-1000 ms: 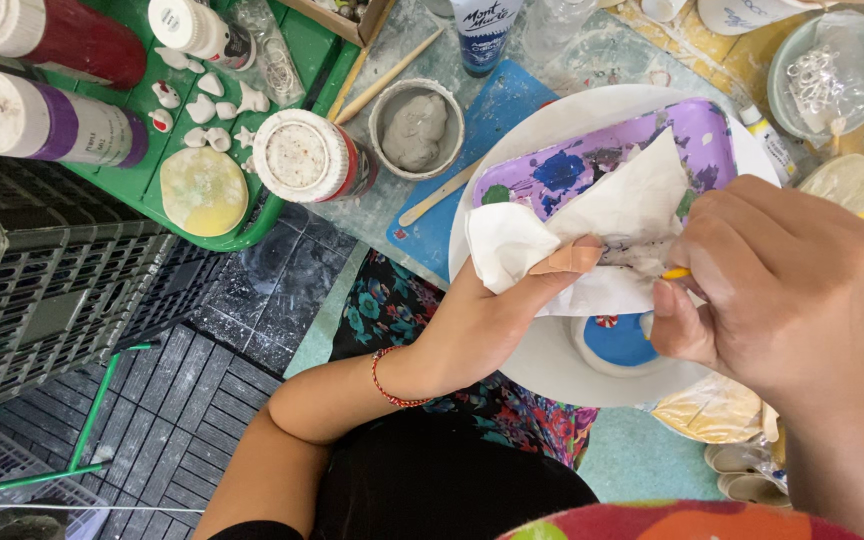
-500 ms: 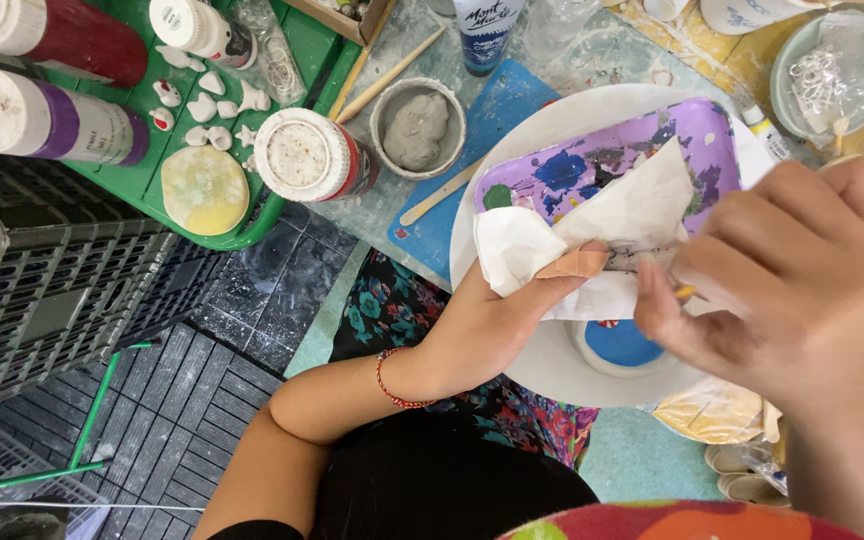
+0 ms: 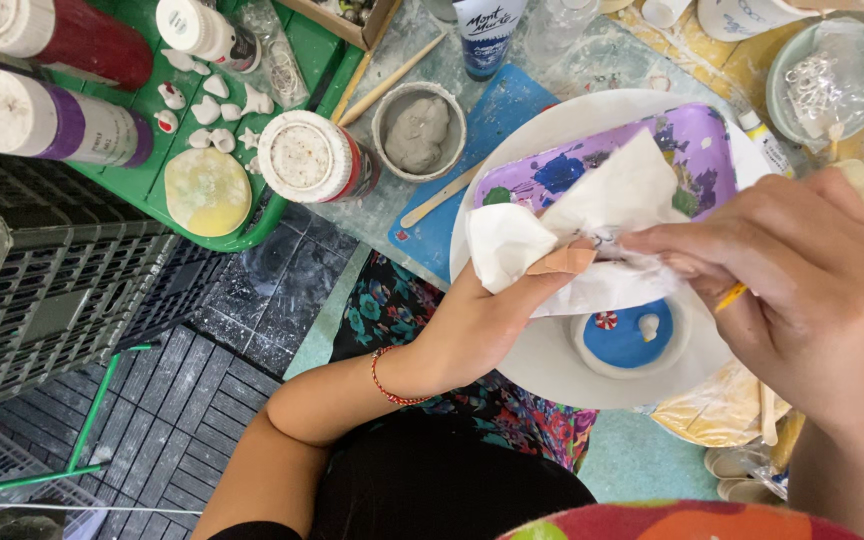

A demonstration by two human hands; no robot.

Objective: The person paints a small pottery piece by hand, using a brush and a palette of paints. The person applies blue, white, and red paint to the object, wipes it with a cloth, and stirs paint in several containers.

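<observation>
My left hand (image 3: 482, 315) grips a crumpled white tissue (image 3: 592, 230) over a big white plate (image 3: 552, 370). A bandage wraps its thumb. My right hand (image 3: 802, 290) pinches a thin brush with a yellow handle (image 3: 730, 296), its tip buried in the tissue. A purple palette tray (image 3: 692, 150) smeared with blue and green paint lies on the plate behind the tissue. A small round blue painted piece (image 3: 627, 338) with tiny figures sits on the plate under my hands.
A bowl of grey clay (image 3: 418, 132), a wooden stick (image 3: 442, 196), a blue mat (image 3: 497, 120), paint bottles (image 3: 52, 120), a capped jar (image 3: 314, 157) and a green tray (image 3: 252, 235) of small white shapes lie at left. A grey crate (image 3: 32, 300) stands lower left.
My right hand slid rightward and down a little, drawing the brush through the tissue. My left hand kept its grip on the tissue.
</observation>
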